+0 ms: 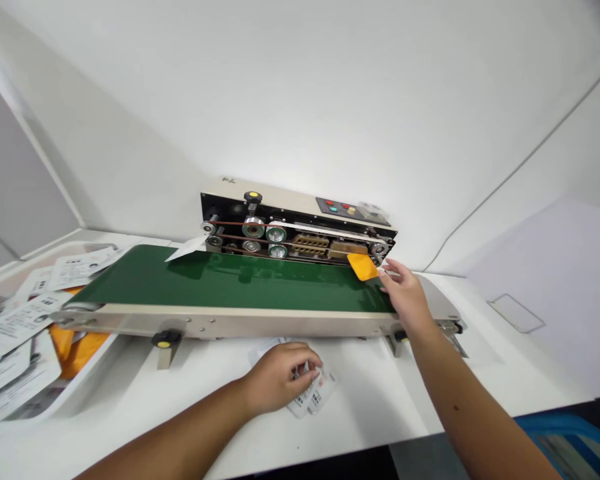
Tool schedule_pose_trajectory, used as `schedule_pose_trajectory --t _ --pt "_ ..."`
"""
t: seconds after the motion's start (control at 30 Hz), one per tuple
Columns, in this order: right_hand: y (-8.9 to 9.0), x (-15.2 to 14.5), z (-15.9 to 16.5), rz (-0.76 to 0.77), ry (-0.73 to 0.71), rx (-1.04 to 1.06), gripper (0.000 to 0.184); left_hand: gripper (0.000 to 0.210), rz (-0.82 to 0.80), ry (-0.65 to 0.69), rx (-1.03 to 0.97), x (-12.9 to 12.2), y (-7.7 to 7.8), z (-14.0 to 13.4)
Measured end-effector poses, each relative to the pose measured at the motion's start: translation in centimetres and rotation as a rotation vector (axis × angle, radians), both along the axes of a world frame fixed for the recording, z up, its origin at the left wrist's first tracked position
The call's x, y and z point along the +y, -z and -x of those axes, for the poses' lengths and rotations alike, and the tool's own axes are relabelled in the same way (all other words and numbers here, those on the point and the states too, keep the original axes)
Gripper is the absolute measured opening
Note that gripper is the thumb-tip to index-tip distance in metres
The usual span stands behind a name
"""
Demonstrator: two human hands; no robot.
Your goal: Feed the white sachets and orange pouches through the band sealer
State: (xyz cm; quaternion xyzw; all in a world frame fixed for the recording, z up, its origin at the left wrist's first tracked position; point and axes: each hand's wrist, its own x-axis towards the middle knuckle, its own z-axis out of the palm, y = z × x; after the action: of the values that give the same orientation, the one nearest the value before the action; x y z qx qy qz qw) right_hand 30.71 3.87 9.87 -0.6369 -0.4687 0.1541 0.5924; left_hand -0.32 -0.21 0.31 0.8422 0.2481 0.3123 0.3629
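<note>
My right hand [404,290] pinches the near right corner of a small orange pouch [363,267] between thumb and fingers. The pouch's far edge is at the belts on the right end of a band sealer [300,223], above its green conveyor belt [190,283]. Below the conveyor, my left hand [286,375] curls over several small clear printed packets [316,399] on the white table. Its thumb and fingertips close at a packet's edge; the palm hides part of them. A white pouch [187,247] sticks out from the sealer's left end, over the belt.
A white bin [87,395] at the left holds several white printed and orange pouches. The control panel [347,209] has coloured buttons. Black knobs [167,339] project from the conveyor's front. A blue plastic container [570,427] is at the lower right, beyond the white table's edge [380,437].
</note>
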Motion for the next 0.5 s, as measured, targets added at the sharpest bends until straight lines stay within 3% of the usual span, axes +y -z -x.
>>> schedule_pose_trajectory --t 0.1,0.17,0.2,0.27,0.33,0.43,0.5 --pt "2.4 -4.1 2.6 -0.315 0.126 -0.489 0.042 0.014 -0.017 0.004 0.002 -0.1 -0.1 0.0" --pt "5.1 -7.0 4.4 -0.429 0.046 -0.662 0.039 0.013 -0.046 0.006 -0.014 -0.2 -0.1 0.0" --pt "6.5 -8.3 5.2 -0.445 -0.08 -0.711 0.039 0.013 -0.067 0.002 -0.026 -0.2 -0.1 0.1" --pt "9.2 -10.1 6.8 -0.342 -0.373 -0.722 0.04 0.014 -0.111 -0.021 -0.048 -0.1 -0.2 0.1" --pt "11.1 -10.9 8.0 -0.142 -0.618 -0.717 0.042 0.017 -0.131 -0.045 -0.065 0.0 -0.2 0.2" --pt "12.0 -10.7 9.2 0.136 -0.811 -0.776 0.075 0.019 -0.128 -0.056 -0.079 0.2 -0.3 0.2" --pt "12.0 -10.3 9.6 0.231 -0.863 -0.793 0.09 0.021 -0.127 -0.056 -0.069 0.2 -0.3 0.2"
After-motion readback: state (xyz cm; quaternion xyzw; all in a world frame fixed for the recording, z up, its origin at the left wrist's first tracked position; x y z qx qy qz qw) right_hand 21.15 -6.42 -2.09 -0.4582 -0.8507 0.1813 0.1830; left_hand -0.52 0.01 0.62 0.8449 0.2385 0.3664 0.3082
